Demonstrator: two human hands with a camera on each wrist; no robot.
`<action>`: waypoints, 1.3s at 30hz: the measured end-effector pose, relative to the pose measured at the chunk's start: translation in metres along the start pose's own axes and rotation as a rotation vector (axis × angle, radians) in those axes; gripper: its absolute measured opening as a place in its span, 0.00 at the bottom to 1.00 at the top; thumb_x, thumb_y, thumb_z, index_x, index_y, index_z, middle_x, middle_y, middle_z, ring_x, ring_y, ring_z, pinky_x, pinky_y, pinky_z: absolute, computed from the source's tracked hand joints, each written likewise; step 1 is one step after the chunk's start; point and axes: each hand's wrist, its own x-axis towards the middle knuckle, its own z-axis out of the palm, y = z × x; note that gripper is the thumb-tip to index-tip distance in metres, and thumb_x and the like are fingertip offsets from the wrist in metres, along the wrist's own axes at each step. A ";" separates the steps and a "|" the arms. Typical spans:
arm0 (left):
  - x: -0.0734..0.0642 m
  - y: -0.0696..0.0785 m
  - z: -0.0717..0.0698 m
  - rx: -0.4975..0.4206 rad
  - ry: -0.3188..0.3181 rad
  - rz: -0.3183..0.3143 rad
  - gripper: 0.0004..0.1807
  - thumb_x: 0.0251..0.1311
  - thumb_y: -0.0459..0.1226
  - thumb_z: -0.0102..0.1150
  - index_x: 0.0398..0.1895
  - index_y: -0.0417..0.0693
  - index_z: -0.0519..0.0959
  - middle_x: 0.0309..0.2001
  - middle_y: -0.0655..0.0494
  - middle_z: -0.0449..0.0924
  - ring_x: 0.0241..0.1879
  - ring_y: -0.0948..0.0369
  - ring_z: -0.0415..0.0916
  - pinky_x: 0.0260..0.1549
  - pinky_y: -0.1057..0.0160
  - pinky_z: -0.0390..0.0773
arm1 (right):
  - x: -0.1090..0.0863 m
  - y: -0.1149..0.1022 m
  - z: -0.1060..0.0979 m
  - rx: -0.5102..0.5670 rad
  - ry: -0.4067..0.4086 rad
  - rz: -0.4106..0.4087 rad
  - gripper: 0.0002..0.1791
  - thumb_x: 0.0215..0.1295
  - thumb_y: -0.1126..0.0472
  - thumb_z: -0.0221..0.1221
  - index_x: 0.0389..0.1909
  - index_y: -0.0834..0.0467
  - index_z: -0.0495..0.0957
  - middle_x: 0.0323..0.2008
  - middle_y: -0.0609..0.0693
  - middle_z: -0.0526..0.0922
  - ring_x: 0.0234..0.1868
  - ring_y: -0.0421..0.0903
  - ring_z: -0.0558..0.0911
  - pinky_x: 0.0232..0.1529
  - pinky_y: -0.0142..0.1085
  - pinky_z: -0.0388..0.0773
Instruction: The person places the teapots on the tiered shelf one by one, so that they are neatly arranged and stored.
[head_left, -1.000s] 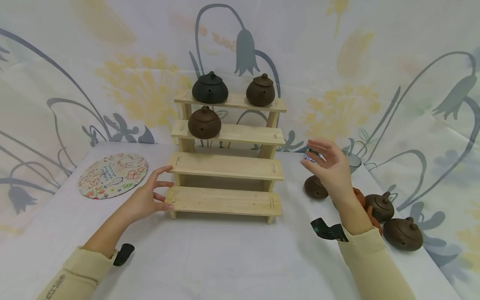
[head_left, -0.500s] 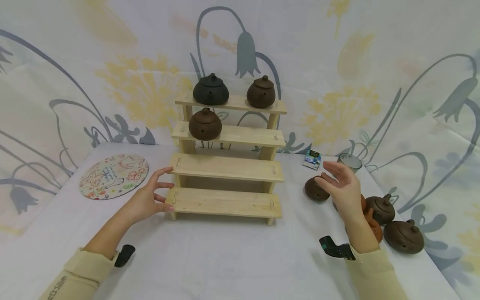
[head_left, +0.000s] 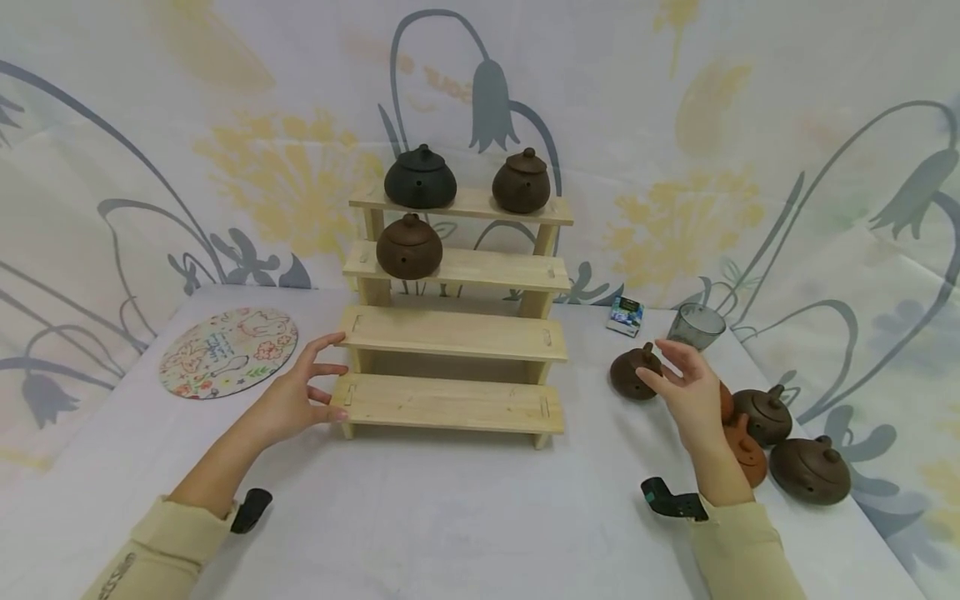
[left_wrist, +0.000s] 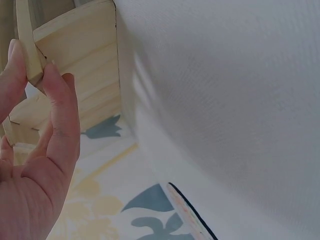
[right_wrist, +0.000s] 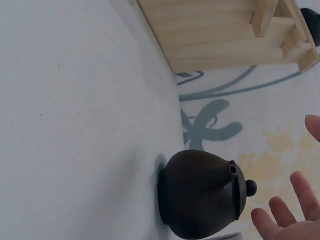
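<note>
My left hand [head_left: 292,400] holds the left end of a stepped wooden display stand [head_left: 450,333]. In the left wrist view, thumb and fingers pinch the end of a shelf board [left_wrist: 29,55]. My right hand [head_left: 693,404] hovers beside a small brown teapot [head_left: 632,375] on the table, fingers spread and thumb near its lid. The right wrist view has this teapot [right_wrist: 200,192] with its spout towards the camera and a gap before the fingertips [right_wrist: 262,220]. A black teapot [head_left: 420,179] and a brown one [head_left: 521,183] stand on the top shelf, another brown teapot [head_left: 409,248] one shelf lower.
Right of my right hand stand more teapots, among them an orange one [head_left: 744,450] and a large brown one [head_left: 810,471]. Behind are a glass cup [head_left: 696,327] and a small blue box [head_left: 626,317]. A round patterned mat [head_left: 228,354] lies at left.
My right hand has moved down and to the right, from in front of the small box to beside the brown teapot. The left hand stays on the stand.
</note>
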 end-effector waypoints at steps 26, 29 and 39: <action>0.000 0.000 0.000 -0.011 -0.002 0.015 0.56 0.45 0.30 0.70 0.71 0.60 0.43 0.59 0.35 0.68 0.37 0.52 0.77 0.30 0.58 0.75 | 0.018 0.019 -0.002 -0.167 -0.278 0.175 0.42 0.58 0.64 0.63 0.69 0.64 0.51 0.68 0.65 0.48 0.65 0.65 0.52 0.58 0.55 0.57; 0.000 0.000 0.000 0.005 0.006 0.011 0.56 0.45 0.29 0.70 0.71 0.60 0.43 0.58 0.36 0.68 0.37 0.51 0.77 0.30 0.58 0.75 | 0.022 0.020 0.000 -0.177 -0.311 0.228 0.46 0.57 0.59 0.65 0.71 0.61 0.48 0.69 0.65 0.45 0.66 0.64 0.49 0.60 0.56 0.55; -0.001 0.000 0.000 -0.015 0.007 0.022 0.56 0.46 0.29 0.70 0.71 0.59 0.43 0.58 0.35 0.68 0.37 0.51 0.77 0.29 0.58 0.75 | 0.026 0.026 -0.003 -0.097 -0.394 0.274 0.44 0.59 0.57 0.63 0.70 0.59 0.47 0.68 0.64 0.41 0.63 0.61 0.52 0.53 0.47 0.65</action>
